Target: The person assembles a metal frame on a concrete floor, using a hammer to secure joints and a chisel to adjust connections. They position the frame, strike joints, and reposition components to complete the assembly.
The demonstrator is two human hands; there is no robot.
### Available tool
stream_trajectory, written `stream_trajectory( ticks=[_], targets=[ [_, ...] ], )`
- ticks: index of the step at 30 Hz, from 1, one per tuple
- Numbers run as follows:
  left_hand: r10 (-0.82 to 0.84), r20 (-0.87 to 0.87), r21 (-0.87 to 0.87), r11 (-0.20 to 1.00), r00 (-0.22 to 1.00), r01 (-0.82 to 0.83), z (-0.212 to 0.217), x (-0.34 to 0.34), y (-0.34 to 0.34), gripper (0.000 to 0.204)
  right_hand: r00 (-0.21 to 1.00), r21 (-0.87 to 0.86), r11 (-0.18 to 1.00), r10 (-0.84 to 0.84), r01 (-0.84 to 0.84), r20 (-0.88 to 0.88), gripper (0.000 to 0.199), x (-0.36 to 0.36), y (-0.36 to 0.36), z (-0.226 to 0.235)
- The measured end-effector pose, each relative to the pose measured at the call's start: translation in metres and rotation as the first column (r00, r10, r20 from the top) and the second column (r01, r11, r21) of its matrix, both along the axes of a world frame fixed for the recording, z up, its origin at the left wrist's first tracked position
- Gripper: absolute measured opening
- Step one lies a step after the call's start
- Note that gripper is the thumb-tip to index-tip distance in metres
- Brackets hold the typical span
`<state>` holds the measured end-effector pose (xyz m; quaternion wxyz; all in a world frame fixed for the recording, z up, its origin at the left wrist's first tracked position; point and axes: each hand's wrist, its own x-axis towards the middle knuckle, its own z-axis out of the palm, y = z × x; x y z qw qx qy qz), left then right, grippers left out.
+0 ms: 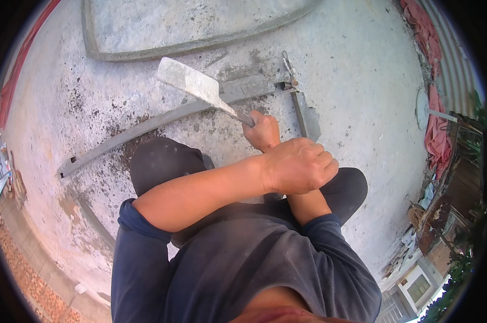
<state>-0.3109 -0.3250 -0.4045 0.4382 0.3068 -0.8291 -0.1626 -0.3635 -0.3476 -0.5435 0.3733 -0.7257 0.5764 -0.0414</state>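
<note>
My right hand (264,131) grips the dark handle of a broad-bladed chopping knife (189,81). Its pale, scuffed blade has a squared end and points up and left, above a long grey metal strip (152,123) on the ground. Across my right forearm lies my left forearm, ending in my left hand (302,166), a closed fist with its back up. Whatever that fist may hold is hidden. Just right of the knife handle rests a short grey metal piece (306,116), and above it a small slim tool with a looped end (289,71).
A bent grey frame (162,52) lies at the far side. Dark crumbs and stains mark the pale concrete floor (372,118). At the right edge are red cloth (438,137), corrugated sheet (461,64) and scrap. Orange-brown paving (22,269) shows at lower left.
</note>
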Motion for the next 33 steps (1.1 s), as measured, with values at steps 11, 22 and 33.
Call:
stream_trajectory(
  ticks=[11,22,33],
  targets=[
    [-0.010,0.022,-0.012,1.000,1.000,0.010,-0.004,0.001,0.005,0.011,0.977,0.099,0.972,-0.211,0.214,-0.041,0.029,-0.016,-0.010,-0.042],
    [-0.032,0.016,0.016,0.999,0.999,0.032,-0.004,0.004,0.009,0.013,0.932,0.299,0.885,-0.314,0.356,-0.178,0.031,-0.043,-0.026,-0.061],
    [-0.093,-0.041,0.002,0.996,0.995,0.094,0.001,-0.009,0.000,0.015,0.956,0.154,0.987,0.013,0.034,-0.295,0.035,-0.131,-0.040,-0.184]
  ],
)
